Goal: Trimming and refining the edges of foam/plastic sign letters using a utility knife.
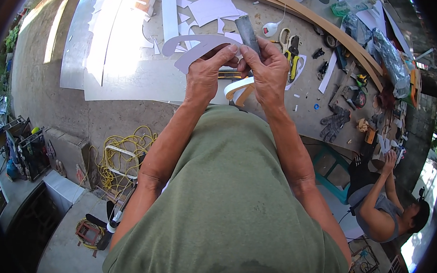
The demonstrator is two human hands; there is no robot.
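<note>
My left hand grips a curved, pale white cut-out piece of thin sheet between thumb and fingers. In my right hand is a dark grey flat bar, rough-looking, its upper end pointing away from me; its exact kind I cannot make out. The two thumbs nearly meet over the work table. Just below the hands, against the table's near edge, lies a curved white-and-tan strip piece. Part of a yellow-and-black tool shows between my wrists. The fingers hide the cut-out's right end.
White offcuts and a large clear sheet cover the table's left. To the right lie a white squeeze bottle, scissors, yellow-handled pliers, a grey glove and long tan strips. Another person works at far right.
</note>
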